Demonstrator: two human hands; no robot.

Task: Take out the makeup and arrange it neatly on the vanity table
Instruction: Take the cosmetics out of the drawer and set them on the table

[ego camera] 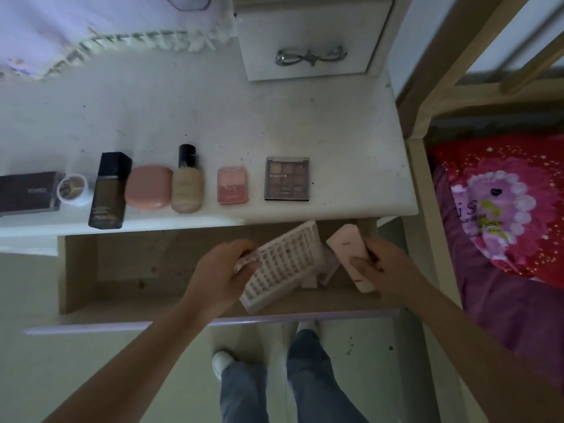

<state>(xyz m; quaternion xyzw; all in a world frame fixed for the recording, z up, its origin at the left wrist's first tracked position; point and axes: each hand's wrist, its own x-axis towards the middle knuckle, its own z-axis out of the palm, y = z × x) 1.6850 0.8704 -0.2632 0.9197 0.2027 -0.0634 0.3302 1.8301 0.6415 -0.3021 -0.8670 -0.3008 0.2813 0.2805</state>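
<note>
Over the open drawer (122,270), my left hand (222,270) grips a pale pink lash tray (283,267) with rows of small lashes, tilted. My right hand (387,267) holds a slim pale pink case (351,254). More small pink items (326,271) lie in the drawer beneath them, partly hidden. Along the front of the white vanity top (335,132) stands a row: a dark box (27,192), a small round jar (71,187), a dark foundation bottle (108,190), a pink compact (148,187), a beige foundation bottle (186,181), a pink blush case (232,185) and an eyeshadow palette (287,179).
A white drawer unit with a silver bow handle (311,54) stands at the back of the top. A lace-edged cloth (91,32) covers the back left. A wooden bed frame (427,193) with red bedding (503,209) is close on the right.
</note>
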